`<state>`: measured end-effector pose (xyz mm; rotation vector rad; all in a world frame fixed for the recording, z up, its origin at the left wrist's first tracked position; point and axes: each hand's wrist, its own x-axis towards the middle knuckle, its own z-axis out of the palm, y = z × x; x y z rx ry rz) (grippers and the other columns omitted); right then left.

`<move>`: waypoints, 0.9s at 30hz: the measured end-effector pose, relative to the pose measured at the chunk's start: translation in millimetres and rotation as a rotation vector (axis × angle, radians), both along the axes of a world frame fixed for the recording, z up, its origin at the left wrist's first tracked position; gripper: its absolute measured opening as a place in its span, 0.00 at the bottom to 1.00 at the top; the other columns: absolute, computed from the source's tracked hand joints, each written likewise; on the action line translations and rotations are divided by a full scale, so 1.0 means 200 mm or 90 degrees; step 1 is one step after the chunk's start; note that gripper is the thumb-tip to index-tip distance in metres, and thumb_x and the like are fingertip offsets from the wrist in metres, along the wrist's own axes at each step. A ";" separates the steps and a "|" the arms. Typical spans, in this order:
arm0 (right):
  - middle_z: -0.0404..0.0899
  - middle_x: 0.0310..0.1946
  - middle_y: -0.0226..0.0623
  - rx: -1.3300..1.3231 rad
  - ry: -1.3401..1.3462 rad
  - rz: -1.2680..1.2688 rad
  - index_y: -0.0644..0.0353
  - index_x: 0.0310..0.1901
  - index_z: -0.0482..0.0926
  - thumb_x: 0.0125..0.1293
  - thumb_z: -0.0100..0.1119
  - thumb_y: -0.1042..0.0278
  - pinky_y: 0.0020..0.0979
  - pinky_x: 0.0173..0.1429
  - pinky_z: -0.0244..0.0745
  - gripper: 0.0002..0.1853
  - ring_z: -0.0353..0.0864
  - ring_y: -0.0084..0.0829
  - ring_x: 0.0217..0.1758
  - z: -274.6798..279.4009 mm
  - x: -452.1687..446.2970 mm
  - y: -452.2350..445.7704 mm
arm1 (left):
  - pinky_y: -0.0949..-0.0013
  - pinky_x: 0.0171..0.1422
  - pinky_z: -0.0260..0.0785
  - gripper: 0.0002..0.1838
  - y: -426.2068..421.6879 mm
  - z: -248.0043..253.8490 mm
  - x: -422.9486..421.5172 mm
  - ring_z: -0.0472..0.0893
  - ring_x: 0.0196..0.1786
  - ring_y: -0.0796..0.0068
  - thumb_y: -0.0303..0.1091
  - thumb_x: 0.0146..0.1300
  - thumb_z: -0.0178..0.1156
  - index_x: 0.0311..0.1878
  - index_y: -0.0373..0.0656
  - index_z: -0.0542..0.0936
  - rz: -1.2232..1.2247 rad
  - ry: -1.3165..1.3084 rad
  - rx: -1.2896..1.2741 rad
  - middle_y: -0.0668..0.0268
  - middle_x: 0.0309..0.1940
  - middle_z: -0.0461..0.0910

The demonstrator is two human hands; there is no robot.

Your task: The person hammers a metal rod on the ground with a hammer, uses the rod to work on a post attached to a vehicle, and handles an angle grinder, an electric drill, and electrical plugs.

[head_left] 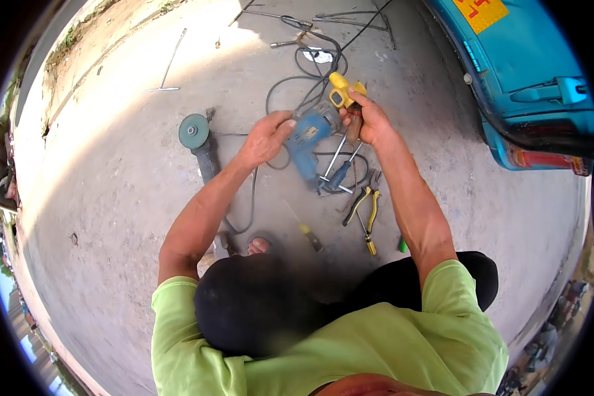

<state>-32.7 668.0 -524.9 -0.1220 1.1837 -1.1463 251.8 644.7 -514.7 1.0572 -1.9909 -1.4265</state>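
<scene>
My left hand (268,137) has its fingers bent at the rear end of a blue power drill (308,135), which lies blurred between my hands. In my right hand (369,119) is a yellow tool part (342,90), held between thumb and fingers, close to the drill's front end. A brown handle (354,127) shows just under the right fingers. Below the drill lie a blue-handled screwdriver (338,177) and a metal T-shaped rod (334,155). Pliers with yellow and black handles (369,204) are on the ground nearer to me.
An angle grinder (206,155) with a green disc lies at the left. Black cable (317,79) coils beyond the drill. Metal rods (353,18) lie farther off. A teal vehicle (528,59) stands at the upper right. A yellow-handled tool (309,236) lies near my knees.
</scene>
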 end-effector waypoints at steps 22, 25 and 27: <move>0.81 0.35 0.29 -0.025 0.150 0.033 0.58 0.49 0.80 0.70 0.70 0.57 0.24 0.29 0.72 0.16 0.79 0.21 0.30 -0.02 0.16 0.02 | 0.60 0.41 0.70 0.19 -0.16 0.00 -0.33 0.78 0.32 0.64 0.44 0.75 0.56 0.43 0.36 0.84 -0.037 -0.177 -0.087 0.57 0.26 0.78; 0.81 0.34 0.28 -0.040 0.123 -0.006 0.58 0.48 0.80 0.69 0.71 0.57 0.24 0.29 0.72 0.15 0.79 0.21 0.29 -0.02 0.19 0.03 | 0.60 0.42 0.70 0.19 -0.16 0.03 -0.34 0.78 0.33 0.65 0.44 0.74 0.56 0.41 0.35 0.83 -0.008 -0.152 0.021 0.57 0.26 0.79; 0.81 0.32 0.28 -0.044 0.105 -0.033 0.58 0.48 0.80 0.70 0.70 0.57 0.24 0.28 0.72 0.15 0.78 0.20 0.27 -0.01 0.20 0.04 | 0.60 0.42 0.70 0.19 -0.16 0.04 -0.37 0.78 0.33 0.66 0.44 0.74 0.57 0.40 0.35 0.83 0.010 -0.116 0.049 0.56 0.27 0.80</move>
